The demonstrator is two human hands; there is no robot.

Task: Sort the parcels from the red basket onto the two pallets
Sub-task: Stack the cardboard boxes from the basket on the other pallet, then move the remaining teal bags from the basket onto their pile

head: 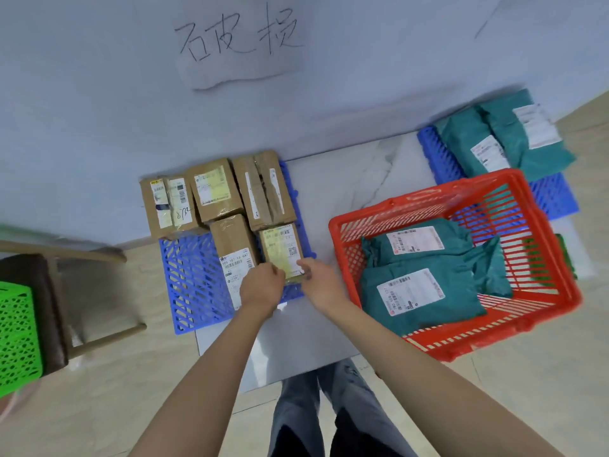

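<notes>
At centre frame, left hand (262,285) and right hand (318,278) each pinch the near edge of a small cardboard box (281,252) on the left blue pallet (191,278); rigid, probably light, best held by its side edges

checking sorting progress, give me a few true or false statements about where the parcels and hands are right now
1. Both hands, left hand and right hand, hold a cardboard box on the left pallet. True.
2. The red basket is empty. False: teal bags lie in it.
3. The right pallet holds teal bags. True.
4. Cardboard boxes sit on the right pallet. False: only teal bags show there.
</notes>
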